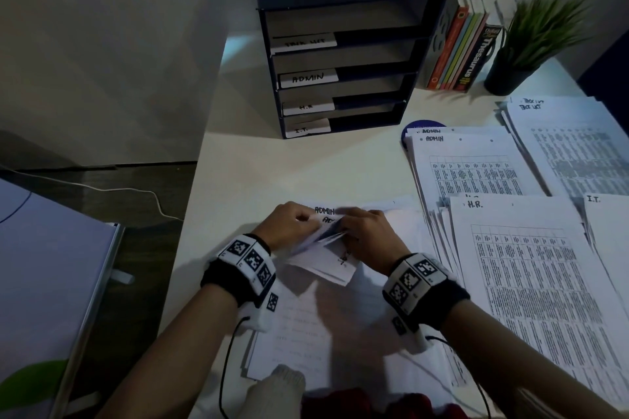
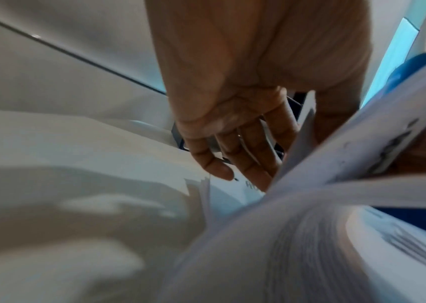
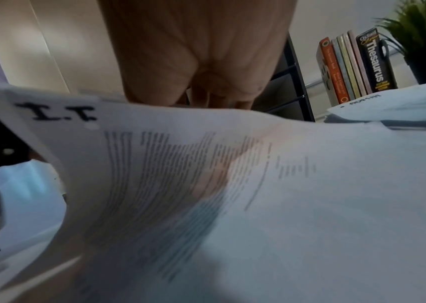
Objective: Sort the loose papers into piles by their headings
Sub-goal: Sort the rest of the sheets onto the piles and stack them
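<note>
1. Head view: the left hand and right hand meet over the unsorted stack on the desk, each pinching lifted sheets at the far edge.
2. Left wrist view: the fingers extend, lightly bent, against the curled sheets.
3. The ADMIN pile and H.R. pile lie right of the right hand, apart from it.

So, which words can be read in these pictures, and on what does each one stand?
"ADMIN": white tab of the dark paper sorter
"ADMIN": white sheet pile
"H.R.": white sheet pile
"I.T.": white sheet pile
"I.T.": lifted printed sheet
"Thesaurus": black book spine
Other tabs and body print: too blurred.
</note>
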{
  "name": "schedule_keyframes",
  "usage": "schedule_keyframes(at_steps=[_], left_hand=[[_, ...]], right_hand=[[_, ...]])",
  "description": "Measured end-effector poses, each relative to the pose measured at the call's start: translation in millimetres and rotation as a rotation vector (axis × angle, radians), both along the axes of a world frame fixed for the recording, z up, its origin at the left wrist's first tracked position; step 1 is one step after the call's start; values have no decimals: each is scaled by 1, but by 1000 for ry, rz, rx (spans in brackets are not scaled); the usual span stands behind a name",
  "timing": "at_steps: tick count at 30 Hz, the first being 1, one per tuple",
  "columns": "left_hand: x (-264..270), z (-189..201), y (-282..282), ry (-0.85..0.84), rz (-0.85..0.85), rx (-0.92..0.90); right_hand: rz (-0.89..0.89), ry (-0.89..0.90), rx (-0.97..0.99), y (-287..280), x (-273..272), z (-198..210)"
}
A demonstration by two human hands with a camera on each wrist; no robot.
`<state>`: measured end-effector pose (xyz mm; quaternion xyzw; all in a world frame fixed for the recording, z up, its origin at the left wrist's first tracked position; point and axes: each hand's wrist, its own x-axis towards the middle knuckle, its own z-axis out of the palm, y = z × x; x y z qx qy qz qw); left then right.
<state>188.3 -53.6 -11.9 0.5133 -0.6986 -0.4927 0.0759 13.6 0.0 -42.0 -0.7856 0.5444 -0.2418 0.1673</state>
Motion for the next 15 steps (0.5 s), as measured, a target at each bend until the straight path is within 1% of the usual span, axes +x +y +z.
schedule_keyframes(at_steps=[2,4,5,7,9,11,13,15], left_hand=[[-2,-4,-4,38,144,15],[-3,-10,-9,-31,297,-12],[-3,-14,-10,-84,335,-10],[-4,-21,-7,-153,328,-8],[-5,-29,-4,-193,333,-60],[-6,-30,1,-206,368,-114],[-8,-27,6,-228,331,-135],[-10,-22,10,-292,264,-131]], right_hand=[[43,-10,10,-4,-1,0],[57,7,0,-2,-1,-2],[51,4,-13,0,0,-3],[32,-6,-35,3,1,-6],[21,-8,-56,4,1,-7],[21,-10,-54,4,2,-7],[16,-21,-49,4,2,-7],[13,-37,-55,5,3,-8]])
